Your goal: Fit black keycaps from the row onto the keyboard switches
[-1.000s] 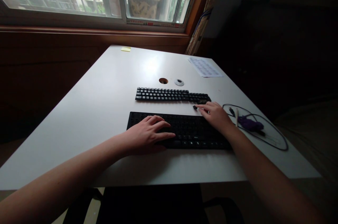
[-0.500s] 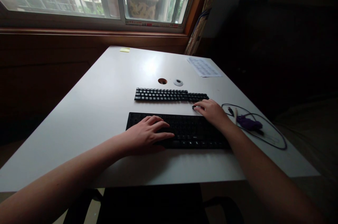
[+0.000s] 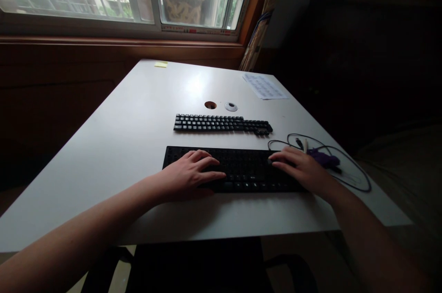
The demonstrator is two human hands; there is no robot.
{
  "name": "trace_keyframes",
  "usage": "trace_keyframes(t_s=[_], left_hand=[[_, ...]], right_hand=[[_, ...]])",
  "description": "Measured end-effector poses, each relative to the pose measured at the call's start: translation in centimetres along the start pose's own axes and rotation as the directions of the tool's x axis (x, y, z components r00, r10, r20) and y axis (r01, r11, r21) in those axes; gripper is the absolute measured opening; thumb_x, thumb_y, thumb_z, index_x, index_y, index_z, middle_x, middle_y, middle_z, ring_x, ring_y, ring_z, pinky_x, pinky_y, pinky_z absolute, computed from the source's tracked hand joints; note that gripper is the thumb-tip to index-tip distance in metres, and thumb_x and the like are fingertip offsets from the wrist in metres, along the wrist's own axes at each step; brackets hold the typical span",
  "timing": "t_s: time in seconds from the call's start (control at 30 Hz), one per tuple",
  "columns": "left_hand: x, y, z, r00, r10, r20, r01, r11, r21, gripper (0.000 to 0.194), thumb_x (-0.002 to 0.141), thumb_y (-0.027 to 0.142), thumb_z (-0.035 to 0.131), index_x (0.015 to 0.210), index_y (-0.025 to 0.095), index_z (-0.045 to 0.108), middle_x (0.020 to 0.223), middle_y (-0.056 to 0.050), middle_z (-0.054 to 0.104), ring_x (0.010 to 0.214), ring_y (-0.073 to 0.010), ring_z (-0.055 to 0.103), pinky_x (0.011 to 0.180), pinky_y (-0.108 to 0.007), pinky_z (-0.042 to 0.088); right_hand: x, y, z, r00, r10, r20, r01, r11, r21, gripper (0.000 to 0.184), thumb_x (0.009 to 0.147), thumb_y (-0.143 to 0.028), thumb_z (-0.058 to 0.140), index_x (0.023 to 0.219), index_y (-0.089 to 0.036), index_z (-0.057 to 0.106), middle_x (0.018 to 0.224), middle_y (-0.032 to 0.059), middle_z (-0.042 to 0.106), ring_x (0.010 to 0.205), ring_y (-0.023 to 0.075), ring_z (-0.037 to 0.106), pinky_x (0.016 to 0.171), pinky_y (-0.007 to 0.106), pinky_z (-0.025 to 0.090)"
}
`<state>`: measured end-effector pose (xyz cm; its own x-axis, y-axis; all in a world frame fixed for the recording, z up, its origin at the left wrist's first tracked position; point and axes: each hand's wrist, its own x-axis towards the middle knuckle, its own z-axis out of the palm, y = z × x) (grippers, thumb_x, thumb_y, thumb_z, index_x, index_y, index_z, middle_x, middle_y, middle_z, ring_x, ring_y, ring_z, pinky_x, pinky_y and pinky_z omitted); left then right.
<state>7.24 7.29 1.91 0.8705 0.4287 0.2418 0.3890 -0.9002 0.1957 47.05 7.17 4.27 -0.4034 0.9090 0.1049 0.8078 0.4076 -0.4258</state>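
Note:
A black keyboard lies near the front edge of the white table. My left hand rests flat on its left half, fingers stretched over the keys. On the right end of this keyboard lies my right hand, fingers extended and slightly curled, holding nothing that I can see. Behind it sits a second black keyboard, whose right part drops to fewer key rows; neither hand touches it.
A dark cable loops beside my right hand around a purple object. A round hole and a round cap sit behind the keyboards. A printed sheet and a yellow note lie far back.
My right hand moved back from the right end of the far keyboard onto the right end of the near keyboard. The left hand stayed in place.

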Motion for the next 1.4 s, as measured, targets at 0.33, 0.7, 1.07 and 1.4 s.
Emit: trace_keyframes(t_s=[0.33, 0.7, 1.07, 1.4], left_hand=[[0.0, 0.2, -0.2, 1.0, -0.006, 0.007, 0.007, 1.0, -0.002, 0.052, 0.097, 0.04, 0.064, 0.147, 0.031, 0.053, 0.146, -0.009, 0.053, 0.132, -0.0329, 0.046, 0.112, -0.054, 0.042], [0.0, 0.2, -0.3, 1.0, -0.006, 0.008, 0.006, 1.0, -0.007, 0.052, 0.097, 0.04, 0.064, 0.147, 0.031, 0.054, 0.147, -0.009, 0.053, 0.133, -0.0331, 0.044, 0.113, -0.054, 0.041], [0.0, 0.3, -0.5, 1.0, -0.004, -0.006, 0.004, 1.0, -0.009, 0.052, 0.096, 0.039, 0.066, 0.146, 0.031, 0.055, 0.144, -0.01, 0.055, 0.132, -0.0331, 0.046, 0.111, -0.054, 0.043], [0.0, 0.3, -0.4, 1.0, -0.002, -0.01, 0.002, 1.0, -0.005, 0.052, 0.096, 0.04, 0.066, 0.146, 0.032, 0.054, 0.144, -0.01, 0.055, 0.133, -0.0329, 0.045, 0.112, -0.052, 0.041]], right_hand=[[-3.3, 0.1, 0.4, 0.995, 0.038, 0.094, -0.044, 0.997, 0.056, 0.027, 0.099, -0.047, 0.056, 0.108, -0.027, 0.073, 0.103, 0.0072, 0.068, 0.097, 0.0249, 0.066, 0.086, 0.039, 0.053], [-3.4, 0.4, 0.6, 0.997, 0.017, 0.078, -0.021, 0.999, 0.049, 0.027, 0.1, -0.045, 0.054, 0.107, -0.027, 0.072, 0.102, 0.0075, 0.068, 0.096, 0.025, 0.066, 0.086, 0.04, 0.053], [-3.4, -0.3, 0.7, 0.997, 0.022, 0.074, -0.023, 1.0, 0.009, 0.026, 0.1, -0.045, 0.055, 0.105, -0.027, 0.072, 0.1, 0.0082, 0.068, 0.093, 0.0254, 0.067, 0.083, 0.041, 0.055], [-4.0, -0.2, 0.8, 0.997, 0.063, 0.044, -0.064, 0.998, 0.017, 0.028, 0.098, -0.048, 0.058, 0.109, -0.028, 0.074, 0.101, 0.0068, 0.071, 0.094, 0.0255, 0.068, 0.084, 0.04, 0.054]])
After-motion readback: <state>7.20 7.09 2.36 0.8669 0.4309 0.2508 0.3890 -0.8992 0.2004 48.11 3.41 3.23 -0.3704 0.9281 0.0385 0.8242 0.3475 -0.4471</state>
